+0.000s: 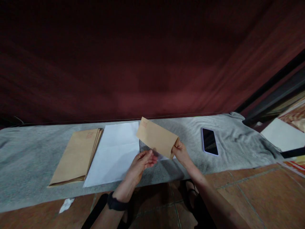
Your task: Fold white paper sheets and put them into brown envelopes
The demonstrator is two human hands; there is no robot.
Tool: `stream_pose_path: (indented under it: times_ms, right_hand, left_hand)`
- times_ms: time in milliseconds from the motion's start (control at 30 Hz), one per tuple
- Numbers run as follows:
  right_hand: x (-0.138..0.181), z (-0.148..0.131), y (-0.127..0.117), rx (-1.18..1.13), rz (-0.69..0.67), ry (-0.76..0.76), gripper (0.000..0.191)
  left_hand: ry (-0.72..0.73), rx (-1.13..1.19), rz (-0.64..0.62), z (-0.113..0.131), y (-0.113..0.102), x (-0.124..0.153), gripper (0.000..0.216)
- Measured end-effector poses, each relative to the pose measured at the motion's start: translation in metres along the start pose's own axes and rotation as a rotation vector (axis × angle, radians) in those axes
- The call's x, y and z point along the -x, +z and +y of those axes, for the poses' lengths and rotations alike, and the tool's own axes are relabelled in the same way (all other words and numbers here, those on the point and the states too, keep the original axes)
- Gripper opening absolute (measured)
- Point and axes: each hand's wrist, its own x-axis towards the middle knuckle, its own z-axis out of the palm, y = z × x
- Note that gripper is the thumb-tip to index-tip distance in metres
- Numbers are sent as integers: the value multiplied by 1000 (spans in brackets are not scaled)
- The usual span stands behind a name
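A brown envelope [156, 137] is held tilted above the grey cloth [28, 159]. My right hand [181, 152] pinches its right end. My left hand [142, 161] has its fingers curled at the envelope's lower edge, where a bit of white paper [162, 157] shows beneath. A black watch sits on my left wrist. To the left lie a stack of white sheets [114, 152] and, further left, a pile of brown envelopes [77, 156].
A dark phone [209, 141] lies face up on the cloth to the right. A red curtain [143, 63] hangs behind. Brown floor tiles [257, 194] run in front. White paper [281, 135] and coloured items sit at the far right.
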Motion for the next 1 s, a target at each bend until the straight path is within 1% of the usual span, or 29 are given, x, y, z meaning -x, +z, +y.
stream_pose_path:
  times_ms: [33, 67, 133, 167, 200, 233, 267, 333, 400, 467, 600, 733, 767, 800, 867, 900, 933, 967, 1000]
  right_hand:
    - [-1, -1, -4, -4, -25, 21, 29]
    - [-1, -2, -7, -11, -57, 37, 30]
    - [0, -4, -13, -39, -115, 50, 31]
    - [1, -5, -16, -57, -147, 57, 31]
    - [3, -6, -17, -71, -182, 67, 30]
    - [4, -7, -19, -79, -220, 81, 30]
    - [5, -8, -20, -81, -259, 98, 29]
    - [7, -9, -22, -74, -322, 139, 28]
    - [8, -10, -24, -67, -339, 174, 27]
    - [8, -10, -27, -60, -332, 190, 27]
    - [5, -6, -29, -24, -315, 191, 26]
    - [0, 1, -30, 47, -296, 178, 33]
    - [-1, 2, -32, 82, -267, 145, 34]
    - [-3, 2, -35, 122, -206, 96, 36]
    - [-5, -1, -42, 184, 7, -31, 40]
    - [-5, -3, -46, 181, 125, -88, 40]
    - [-5, -5, -50, 148, 210, -123, 39]
    - [-4, -7, -53, 95, 240, -125, 37]
    - [-3, -9, -55, 31, 210, -92, 35]
  left_hand:
    - [91, -160, 1, 1, -1, 3, 38]
    - [235, -330, 29, 2, -2, 6, 36]
    - [603, -678, 134, 7, -6, 11, 34]
    - [765, -851, 172, 10, -9, 12, 44]
    - [880, -1020, 179, 13, -12, 13, 61]
    - [947, -1177, 160, 16, -15, 13, 77]
    - [979, -1310, 135, 18, -18, 12, 90]
    - [982, -1495, 84, 20, -22, 9, 108]
    - [960, -1588, 46, 21, -25, 8, 116]
    - [948, -1623, 20, 21, -27, 8, 115]
    - [948, -1638, 12, 23, -25, 9, 106]
    - [917, -1646, -2, 24, -21, 6, 103]
    - [904, -1648, -5, 24, -21, 4, 102]
    - [891, -1648, -4, 23, -21, 3, 103]
    - [859, -1644, 11, 21, -22, -1, 103]
    - [843, -1639, 20, 20, -23, -3, 104]
    - [829, -1634, 27, 18, -24, -4, 104]
    - [819, -1627, 30, 17, -24, -6, 105]
    - [813, -1621, 33, 15, -24, -7, 105]
